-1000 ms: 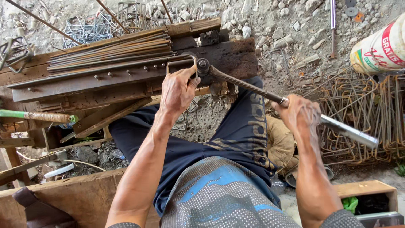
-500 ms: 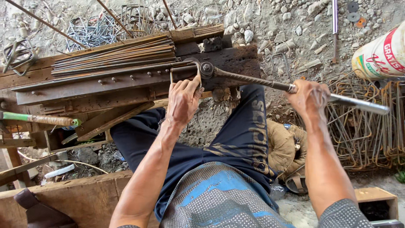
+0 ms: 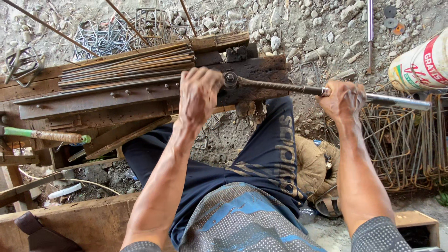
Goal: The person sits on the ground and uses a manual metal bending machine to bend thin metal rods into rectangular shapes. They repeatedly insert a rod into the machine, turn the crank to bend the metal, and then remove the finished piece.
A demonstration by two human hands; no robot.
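Presently, the head view shows the following.

Left hand: the left hand (image 3: 199, 95) is clenched, knuckles up, on the front edge of the wooden bench (image 3: 116, 105), just left of the pivot bolt (image 3: 230, 78). What it grips is hidden under the fingers; cannot tell.

Right hand: the right hand (image 3: 344, 99) is closed around the bending lever (image 3: 298, 87), at the point where the ribbed rod section meets the smooth metal pipe handle (image 3: 396, 101).

Bending lever: lies almost level, running from the pivot bolt on the bench out to the right, past the right hand.

Pivot bolt: hexagonal head, set in the dark steel plate (image 3: 254, 79) at the right end of the bench, touching the lever's inner end.

Straight rods: a bundle of rusty steel rods (image 3: 126, 65) lies lengthwise on the bench top, behind the left hand.

Finished stirrups, right: a stack of bent rectangular wire frames (image 3: 406, 144) stands on the ground under and beside the pipe handle.

Finished stirrups, far: a second heap of bent frames (image 3: 112, 35) lies on the gravel beyond the bench.

Sack: a white printed sack (image 3: 422, 63) rests at the right edge, near the pipe end.

Green-handled tool: a tool (image 3: 46, 135) lies at the left, well apart from both hands.
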